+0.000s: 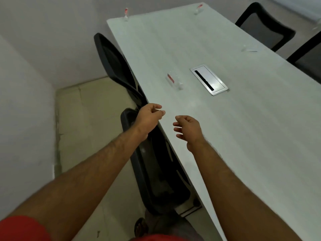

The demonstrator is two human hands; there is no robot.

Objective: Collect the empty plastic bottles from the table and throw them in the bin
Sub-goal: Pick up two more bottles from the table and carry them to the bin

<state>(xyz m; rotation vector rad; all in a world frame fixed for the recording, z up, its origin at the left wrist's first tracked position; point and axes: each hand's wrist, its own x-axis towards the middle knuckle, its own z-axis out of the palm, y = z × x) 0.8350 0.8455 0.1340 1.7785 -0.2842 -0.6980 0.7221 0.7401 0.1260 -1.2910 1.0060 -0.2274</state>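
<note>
A clear plastic bottle with a red label (pixel 174 81) lies on its side on the long white table (pixel 243 119), just left of a metal cable hatch. Another red-labelled bottle (pixel 126 14) stands at the table's far left corner, and a third (pixel 198 9) leans at the far edge. A clear bottle without a visible label (pixel 248 48) lies near the right edge. My left hand (pixel 150 117) hovers at the table's left edge, fingers loosely curled, holding nothing. My right hand (pixel 188 129) floats above the tabletop with fingers apart and empty. Both hands are short of the nearest bottle. No bin is in view.
A silver cable hatch (pixel 209 80) is set into the table's middle. Black mesh chairs are tucked along the left side (pixel 118 65) (pixel 156 162) and stand at the right (pixel 265 26). A white wall runs on the left, with beige floor tiles (pixel 83 119) between it and the chairs.
</note>
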